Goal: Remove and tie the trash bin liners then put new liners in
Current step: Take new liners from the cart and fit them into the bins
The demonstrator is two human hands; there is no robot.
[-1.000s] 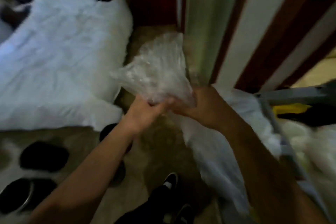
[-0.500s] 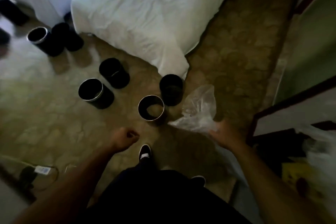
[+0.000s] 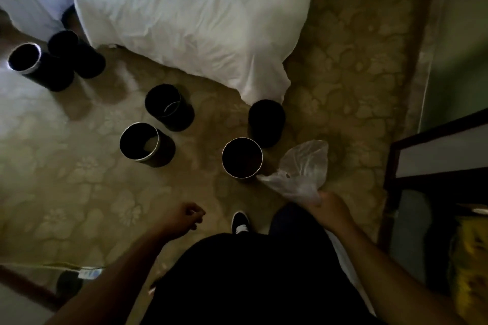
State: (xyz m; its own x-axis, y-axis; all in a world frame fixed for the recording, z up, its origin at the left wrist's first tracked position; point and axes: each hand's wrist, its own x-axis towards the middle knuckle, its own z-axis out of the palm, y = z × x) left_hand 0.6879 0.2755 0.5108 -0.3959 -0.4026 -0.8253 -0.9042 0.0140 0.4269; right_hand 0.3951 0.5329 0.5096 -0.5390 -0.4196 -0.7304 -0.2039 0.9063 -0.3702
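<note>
Looking down the body now: dark, near-black clothing (image 3: 250, 280) fills the near centre, plain, its detail lost in the dim light. Just beyond it one black shoe (image 3: 240, 221) pokes out, with white markings across its top. The left forearm (image 3: 113, 272) and right forearm (image 3: 390, 272) are bare right to the frame's edge. The left hand (image 3: 184, 216) and right hand (image 3: 330, 206) are bare too.
</note>
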